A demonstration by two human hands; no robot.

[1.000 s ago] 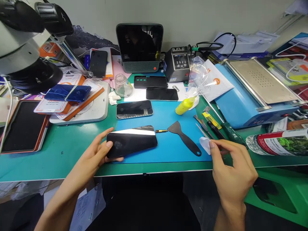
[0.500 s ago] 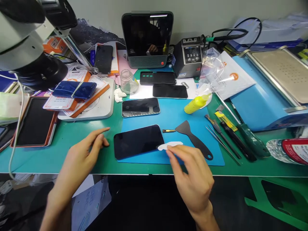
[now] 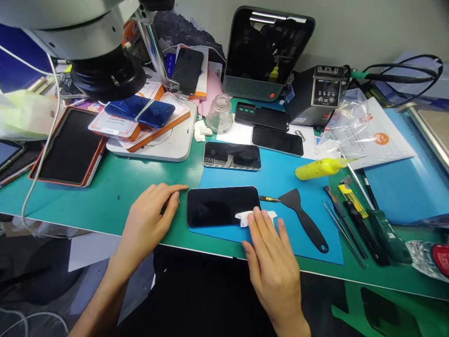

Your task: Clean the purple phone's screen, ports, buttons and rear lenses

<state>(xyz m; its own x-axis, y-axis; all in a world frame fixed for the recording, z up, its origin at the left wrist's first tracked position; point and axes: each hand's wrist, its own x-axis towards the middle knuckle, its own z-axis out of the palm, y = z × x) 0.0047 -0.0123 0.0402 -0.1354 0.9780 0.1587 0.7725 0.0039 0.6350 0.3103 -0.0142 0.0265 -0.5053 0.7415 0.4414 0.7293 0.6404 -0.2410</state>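
Phone x1, tissue x1 under flat R hand; L hand half-open, prob. empty.

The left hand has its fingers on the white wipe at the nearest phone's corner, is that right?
Not the left hand: the head view shows the right hand with its fingers on the white wipe at the corner of the nearest phone.

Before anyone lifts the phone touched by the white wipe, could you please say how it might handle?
The phone could be slippery, as its face looks smooth and glossy. Its straight-edged slab shape suggests stiffness, and lying flat, it seems unlikely to roll.
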